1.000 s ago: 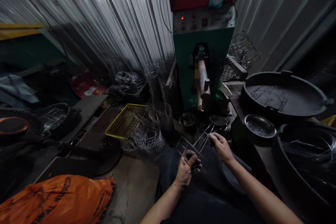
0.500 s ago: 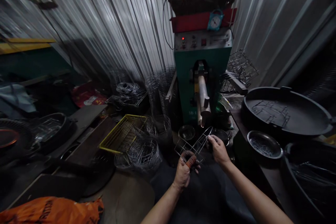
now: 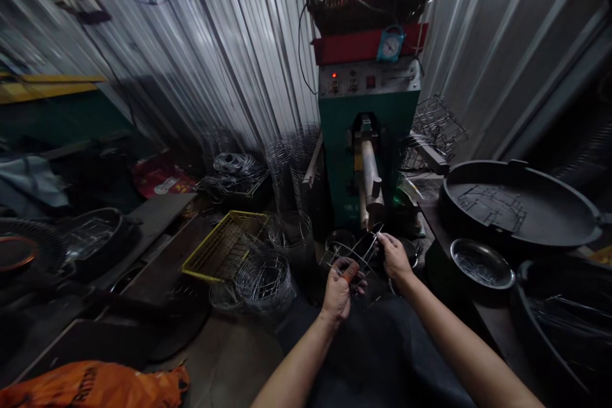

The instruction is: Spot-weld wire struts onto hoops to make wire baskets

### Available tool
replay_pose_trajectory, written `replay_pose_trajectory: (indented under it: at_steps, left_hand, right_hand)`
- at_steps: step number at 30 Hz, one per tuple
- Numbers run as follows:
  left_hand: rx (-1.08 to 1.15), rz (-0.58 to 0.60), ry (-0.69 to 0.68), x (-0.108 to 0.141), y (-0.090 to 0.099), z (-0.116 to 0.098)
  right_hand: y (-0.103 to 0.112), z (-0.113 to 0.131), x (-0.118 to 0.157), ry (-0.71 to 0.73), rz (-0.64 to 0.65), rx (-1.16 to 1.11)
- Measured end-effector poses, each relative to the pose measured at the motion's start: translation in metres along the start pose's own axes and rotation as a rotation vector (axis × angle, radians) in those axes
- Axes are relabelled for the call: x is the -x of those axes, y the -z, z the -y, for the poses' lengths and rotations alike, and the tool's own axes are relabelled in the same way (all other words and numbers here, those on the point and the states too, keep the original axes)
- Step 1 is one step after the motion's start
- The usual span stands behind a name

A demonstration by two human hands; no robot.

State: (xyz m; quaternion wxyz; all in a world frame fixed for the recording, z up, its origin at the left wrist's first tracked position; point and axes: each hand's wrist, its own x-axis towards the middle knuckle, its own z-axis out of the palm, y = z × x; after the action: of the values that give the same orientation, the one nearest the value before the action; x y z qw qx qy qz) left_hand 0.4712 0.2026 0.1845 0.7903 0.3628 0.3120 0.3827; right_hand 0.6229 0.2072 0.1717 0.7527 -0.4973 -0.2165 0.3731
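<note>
A small wire frame [image 3: 357, 247] of thin metal rods is held low in front of a green spot welder [image 3: 367, 169]. My left hand [image 3: 340, 287] is closed around the frame's near left side, with an orange covering on one finger. At its right side, the fingertips of my right hand [image 3: 396, 258] pinch the wire close under the welder's electrode arm [image 3: 371, 172]. The frame's upper end is at the electrode tip; whether they touch I cannot tell. My left hand hides part of the frame.
Left of my hands stand a yellow wire basket [image 3: 217, 248] and round wire baskets [image 3: 265, 280]. To the right are a steel bowl of short rods [image 3: 482, 262], a large black pan [image 3: 535, 204] and a dark tub [image 3: 540, 331]. An orange bag [image 3: 95, 386] lies bottom left.
Both hands have shifted the wire frame slightly up and turned it, so its end is nearer the electrode tip. My right hand has moved a little left and up.
</note>
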Motion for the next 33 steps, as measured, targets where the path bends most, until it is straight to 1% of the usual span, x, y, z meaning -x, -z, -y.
replay_pose_trajectory:
  at_steps: [7, 10, 12, 15, 16, 18, 22, 28, 33]
  left_hand:
    - [0.086, -0.053, 0.032, 0.004, -0.007, 0.006]
    - [0.093, -0.062, 0.024, 0.003, -0.007, 0.011]
    - [0.080, -0.056, 0.005, 0.002, -0.006, 0.014]
    - [0.068, -0.059, -0.032, 0.001, -0.005, 0.017]
    - [0.069, -0.064, -0.042, 0.001, -0.005, 0.017]
    - [0.073, -0.075, -0.052, 0.000, -0.004, 0.016]
    - [0.083, -0.089, -0.057, -0.001, -0.004, 0.011]
    - [0.071, -0.111, -0.064, -0.003, -0.008, 0.004]
    - [0.078, -0.145, -0.053, -0.007, -0.005, 0.010]
  right_hand:
    - [-0.003, 0.001, -0.003, -0.062, -0.023, 0.038]
    - [0.006, 0.009, 0.002, -0.074, 0.021, 0.165]
    - [0.017, 0.014, 0.014, -0.076, 0.112, 0.326]
    - [0.036, 0.017, 0.039, -0.083, 0.319, 0.577]
    - [0.041, 0.015, 0.046, -0.086, 0.381, 0.630]
    - [0.046, 0.010, 0.057, -0.074, 0.442, 0.676]
    - [0.045, 0.000, 0.060, -0.011, 0.427, 0.648]
    - [0.039, -0.003, 0.057, 0.027, 0.408, 0.603]
    - [0.038, -0.011, 0.057, 0.076, 0.391, 0.642]
